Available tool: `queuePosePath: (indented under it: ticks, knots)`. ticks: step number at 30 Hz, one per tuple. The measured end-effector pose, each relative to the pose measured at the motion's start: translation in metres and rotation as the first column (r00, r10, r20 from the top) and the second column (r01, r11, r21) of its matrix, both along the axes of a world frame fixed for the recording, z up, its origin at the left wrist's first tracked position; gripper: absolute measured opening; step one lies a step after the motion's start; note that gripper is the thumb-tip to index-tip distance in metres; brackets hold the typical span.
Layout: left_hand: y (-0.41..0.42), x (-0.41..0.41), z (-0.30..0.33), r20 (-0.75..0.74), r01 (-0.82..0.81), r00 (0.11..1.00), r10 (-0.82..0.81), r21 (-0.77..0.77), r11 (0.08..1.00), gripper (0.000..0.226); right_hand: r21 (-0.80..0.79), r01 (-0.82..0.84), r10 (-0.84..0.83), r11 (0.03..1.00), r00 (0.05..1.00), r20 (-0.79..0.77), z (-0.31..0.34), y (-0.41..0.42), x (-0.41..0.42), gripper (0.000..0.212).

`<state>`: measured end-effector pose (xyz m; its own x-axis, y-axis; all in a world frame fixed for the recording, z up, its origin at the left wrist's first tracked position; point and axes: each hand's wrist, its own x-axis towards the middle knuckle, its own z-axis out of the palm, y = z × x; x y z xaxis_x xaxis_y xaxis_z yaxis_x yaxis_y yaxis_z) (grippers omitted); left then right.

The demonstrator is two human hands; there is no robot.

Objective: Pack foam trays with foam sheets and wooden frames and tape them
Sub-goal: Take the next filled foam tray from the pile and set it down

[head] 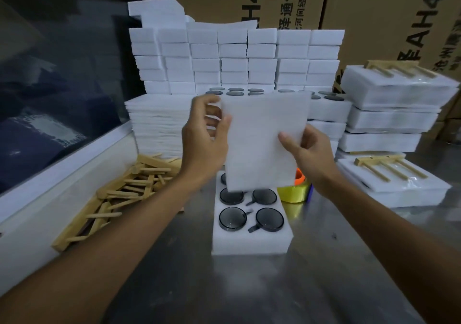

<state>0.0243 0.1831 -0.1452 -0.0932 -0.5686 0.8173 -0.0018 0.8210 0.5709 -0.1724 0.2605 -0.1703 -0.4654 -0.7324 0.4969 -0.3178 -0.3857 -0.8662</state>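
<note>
From the head camera, both hands hold a white foam sheet upright in the air above the middle of a shiny metal tabletop. The left hand pinches the sheet's left edge, thumb on the near face and fingers curled behind it; the right hand grips the lower right part, thumb pressed on the near face with the fingers hidden behind. Directly below the sheet a white foam tray lies flat on the tabletop, and its round pockets hold dark lenses, four of them plainly showing while the far ones are covered by the sheet. Just right of the tray, partly behind the right wrist, stands a yellow roll with something orange on top of it; what these are exactly cannot be told. On the left, near the tabletop's edge, lies a loose heap of wooden frames. Beyond that heap rises a stack of foam sheets, and behind it, far across the tabletop, a wall of white foam blocks. On the right are packed trays piled on one another, the topmost carrying a wooden frame, and a nearer packed tray also bears one. Brown cardboard cartons with printed lettering fill the far background.
</note>
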Motion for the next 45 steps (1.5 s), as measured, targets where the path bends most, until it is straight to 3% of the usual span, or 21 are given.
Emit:
queuePosePath:
  ticks: [4,8,13,17,27,33,45]
  knots:
    - [-0.021,-0.009,-0.009,-0.021,0.077,0.997,-0.074,0.378,0.923,0.040,0.096,0.102,-0.108,0.990,0.992,0.063,-0.002,-0.008,0.010,0.024]
    - [-0.034,-0.011,-0.050,0.224,-0.073,0.972,-0.067,0.565,0.822,0.051,0.336,0.147,-0.180,0.930,0.981,0.071,-0.025,-0.015,0.018,0.053]
    - [-0.038,-0.017,-0.088,0.411,-0.234,0.911,-0.015,0.550,0.802,0.063,0.470,0.262,-0.159,0.843,0.956,-0.246,-0.060,-0.018,0.025,0.056]
    - [-0.038,-0.022,-0.107,0.500,-0.317,0.866,-0.004,0.554,0.770,0.064,0.497,0.323,-0.126,0.806,0.913,-0.389,-0.074,-0.016,0.025,0.059]
    - [-0.035,-0.021,-0.122,0.395,-0.223,0.914,-0.098,0.686,0.692,0.064,0.546,0.301,-0.075,0.782,0.915,-0.396,-0.079,-0.010,0.022,0.053]
    - [-0.035,-0.018,-0.122,0.471,-0.244,0.870,-0.146,0.669,0.702,0.062,0.543,0.322,-0.080,0.775,0.903,-0.421,-0.081,-0.006,0.024,0.054]
    - [-0.040,-0.018,-0.121,0.448,-0.206,0.872,-0.199,0.703,0.681,0.059,0.607,0.378,-0.066,0.699,0.879,-0.471,-0.083,-0.018,0.034,0.053]
